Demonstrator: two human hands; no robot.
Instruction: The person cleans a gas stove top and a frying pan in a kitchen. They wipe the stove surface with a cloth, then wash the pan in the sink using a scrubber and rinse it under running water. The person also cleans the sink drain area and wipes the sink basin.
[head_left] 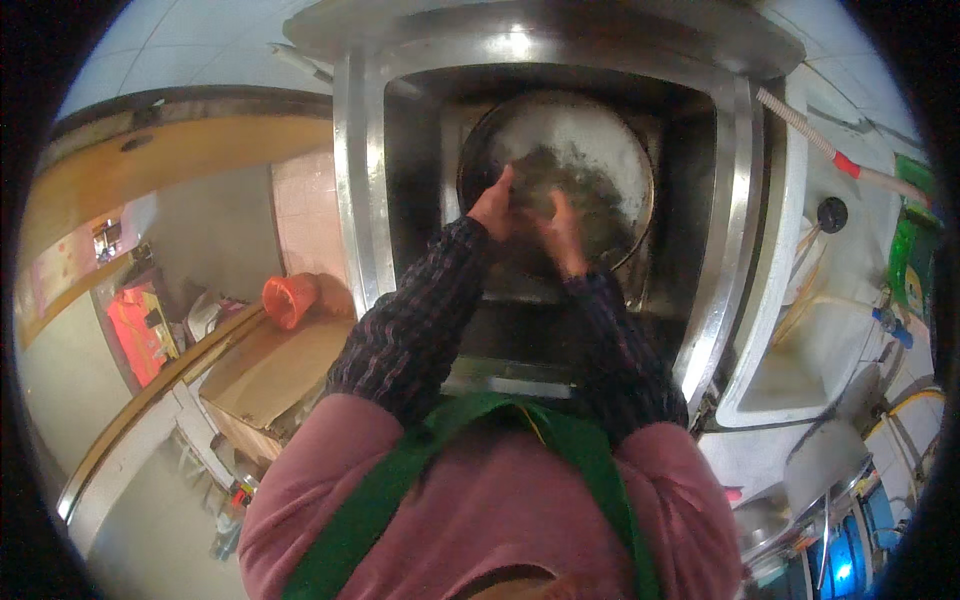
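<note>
A wide round pan sits inside a dark, metal-framed recess in front of me. Its bare part looks pale and shiny, and loose dark greenish stuff, perhaps leaves, covers the middle and lower right. My left hand reaches in from the lower left with its thumb raised; the other fingers are lost against the dark material. Opposite it, my right hand is smeared by motion, thumb pointing up, at the near edge of the same material. The palms roughly face each other. Whether either hand grips any of it is hidden.
A bright metal frame surrounds the recess. On the right are a white basin and a ribbed hose with a red joint. To the left, an orange-red basket stands by a cardboard box.
</note>
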